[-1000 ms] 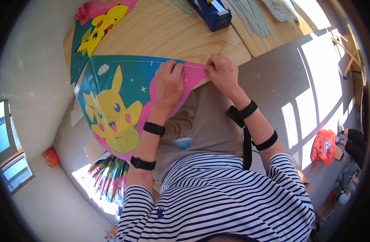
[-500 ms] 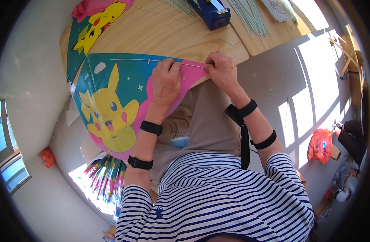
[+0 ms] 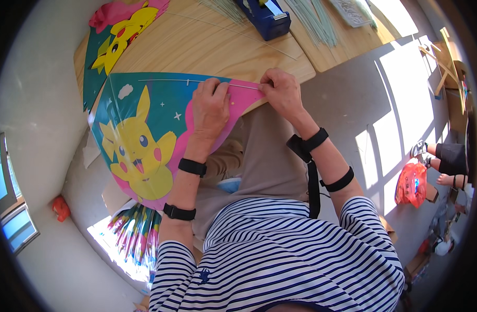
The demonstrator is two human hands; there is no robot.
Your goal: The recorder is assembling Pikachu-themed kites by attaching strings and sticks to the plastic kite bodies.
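Note:
A kite sheet in green and pink, printed with a yellow cartoon creature, lies partly on the wooden table and hangs over its near edge. Along its upper edge runs a thin white rod with a small clip on it. My left hand is closed, fingers bent over the kite's edge and rod near the pink part. At the pink right corner, my right hand pinches the tip together with the rod's end. The fingertips of both hands are partly hidden.
On the table are a blue tape dispenser, pale thin rods, a clear box and another kite sheet. Shiny folded sheets sit low at left. A red bag is on the floor near another person's legs.
The whole view has shifted slightly. Both hands keep their hold on the kite edge and rod, almost unmoved. At the far right, the other person's legs and a hand show more.

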